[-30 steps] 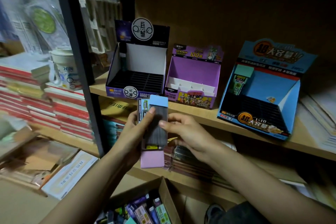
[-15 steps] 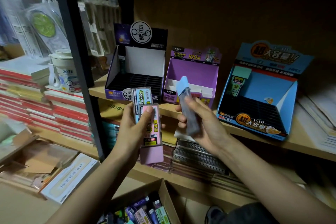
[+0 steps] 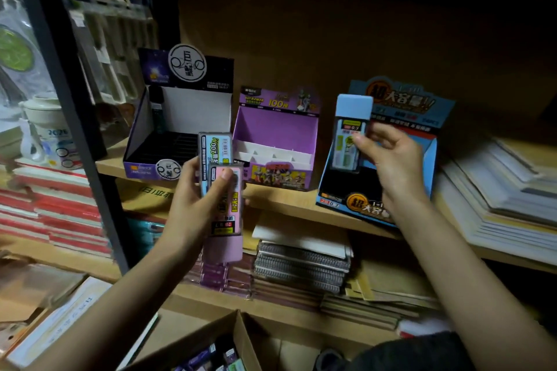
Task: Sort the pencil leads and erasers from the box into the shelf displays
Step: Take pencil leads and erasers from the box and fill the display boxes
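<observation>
Now the right hand [image 3: 388,156] pinches a blue-capped lead case [image 3: 351,129] before the blue display [image 3: 355,203], far right; the left hand [image 3: 193,205] grips two more cases [image 3: 224,190]. Next, likely: lower it in.

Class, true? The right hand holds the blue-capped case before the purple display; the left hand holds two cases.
No: the head view shows the right hand holding the blue-capped case before the blue display; the left hand holds two cases.

Wooden shelf [image 3: 286,205] — three display boxes [image 3: 277,132]
</observation>
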The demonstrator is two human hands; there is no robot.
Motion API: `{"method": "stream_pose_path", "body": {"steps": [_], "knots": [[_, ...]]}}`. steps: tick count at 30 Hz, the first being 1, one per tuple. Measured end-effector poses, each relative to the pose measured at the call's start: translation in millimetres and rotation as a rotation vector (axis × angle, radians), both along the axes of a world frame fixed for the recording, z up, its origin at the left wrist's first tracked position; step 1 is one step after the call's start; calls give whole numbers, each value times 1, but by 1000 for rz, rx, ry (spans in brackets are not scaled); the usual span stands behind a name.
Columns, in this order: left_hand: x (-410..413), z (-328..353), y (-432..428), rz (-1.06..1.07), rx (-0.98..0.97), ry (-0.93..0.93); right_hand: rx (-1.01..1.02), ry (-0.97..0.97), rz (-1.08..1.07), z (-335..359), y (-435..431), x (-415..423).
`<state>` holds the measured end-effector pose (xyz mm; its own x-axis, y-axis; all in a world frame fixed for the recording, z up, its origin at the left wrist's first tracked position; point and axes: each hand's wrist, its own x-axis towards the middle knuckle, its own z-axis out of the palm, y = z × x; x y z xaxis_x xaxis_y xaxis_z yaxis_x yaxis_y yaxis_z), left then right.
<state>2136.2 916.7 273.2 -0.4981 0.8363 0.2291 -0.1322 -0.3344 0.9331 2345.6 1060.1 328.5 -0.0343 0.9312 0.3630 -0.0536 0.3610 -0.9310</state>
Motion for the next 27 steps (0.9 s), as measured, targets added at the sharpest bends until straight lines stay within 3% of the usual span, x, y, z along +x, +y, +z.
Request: {"method": "stream_pose_path", "body": {"steps": [3,6,11,20,27], "knots": [[2,-1,11,-21,5,28,134,-125,-274,8,29,26],[3,-6,20,-44,8,24,149,-255,-375,5,54,37],[4,-16,27,-35,46,-24,167,-469,-279,-13,74,39],[5,-24,34,-39,37,-32,97,-504,-249,-24,81,49],[10,-29,34,-53,28,-69,194,-639,-226,-18,76,54]]}}
